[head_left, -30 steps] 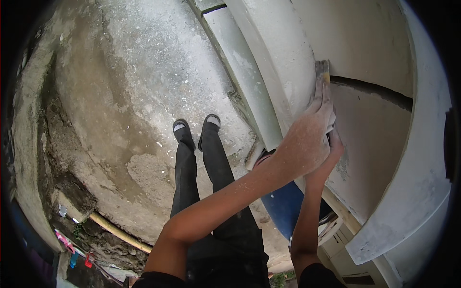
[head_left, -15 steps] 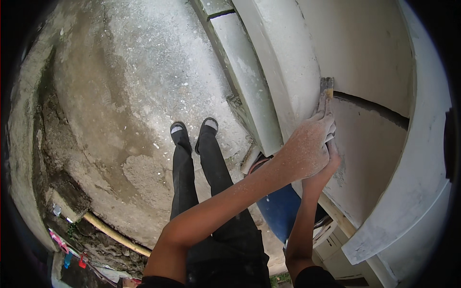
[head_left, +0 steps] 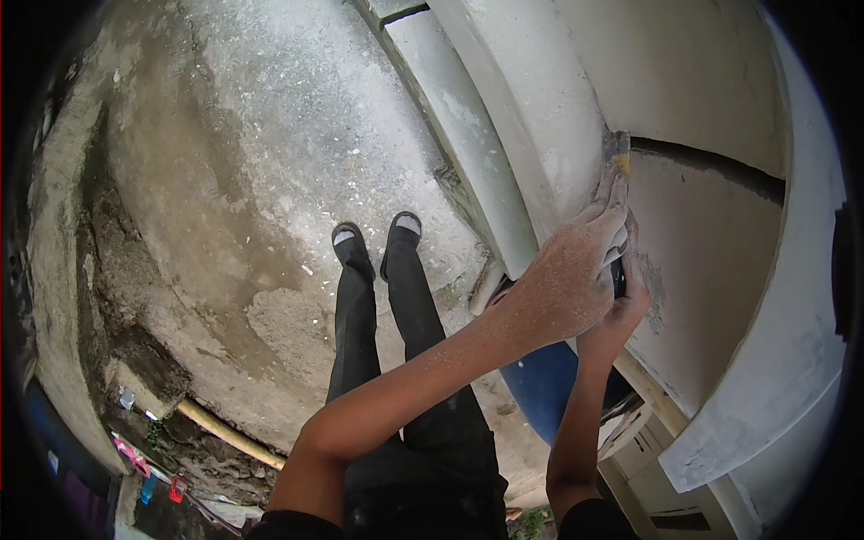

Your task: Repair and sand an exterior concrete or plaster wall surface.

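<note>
My left hand (head_left: 571,279), coated in pale dust, is closed round a scraper with a flat grey blade (head_left: 617,142) and a yellowish patch below it. Its fingers stretch along the tool toward the blade. Behind it, my right hand (head_left: 628,310) is closed round the dark lower handle, partly hidden by the left hand. The blade meets the inner corner of a pale plastered wall (head_left: 711,234), next to a dark groove (head_left: 711,160).
A long pale ledge (head_left: 468,126) runs beside the wall. Below my forearms stands a blue container (head_left: 543,387). Debris dots the stained concrete floor (head_left: 270,135). A yellowish pole (head_left: 229,432) lies lower left, near small colourful items. A curved white edge (head_left: 747,423) bounds the right.
The view has turned slightly. Against the wall, the scraper blade has shifted a little toward me, closer to level with the groove's end. Both hands keep their grip.
</note>
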{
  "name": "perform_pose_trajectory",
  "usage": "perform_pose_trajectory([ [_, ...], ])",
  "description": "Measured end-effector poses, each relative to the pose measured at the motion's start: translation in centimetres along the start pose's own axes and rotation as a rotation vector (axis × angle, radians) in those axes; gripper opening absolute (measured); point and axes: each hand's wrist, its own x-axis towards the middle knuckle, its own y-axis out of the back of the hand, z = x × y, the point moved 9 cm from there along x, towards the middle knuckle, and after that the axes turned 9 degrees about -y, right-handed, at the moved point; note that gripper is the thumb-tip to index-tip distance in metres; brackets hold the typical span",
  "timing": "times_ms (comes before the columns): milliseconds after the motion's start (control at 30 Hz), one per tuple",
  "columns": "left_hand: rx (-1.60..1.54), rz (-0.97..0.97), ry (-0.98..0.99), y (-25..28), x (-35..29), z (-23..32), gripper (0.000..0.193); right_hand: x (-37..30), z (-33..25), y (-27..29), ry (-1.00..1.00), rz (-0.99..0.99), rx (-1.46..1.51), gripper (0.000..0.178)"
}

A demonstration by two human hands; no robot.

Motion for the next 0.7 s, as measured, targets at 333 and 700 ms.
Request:
perform_pose_trajectory([
  [333,0.102,-0.124,0.182,4.3,1.1,0.2,0.043,1.2,-4.0,-3.3,0.108,-0.091,-0.228,0.057],
  [700,0.264,-0.052,0.008,5.3,0.7,2.3,0.067,-0.4,-3.6,-1.1,0.010,-0.072,-0.263,0.058],
])
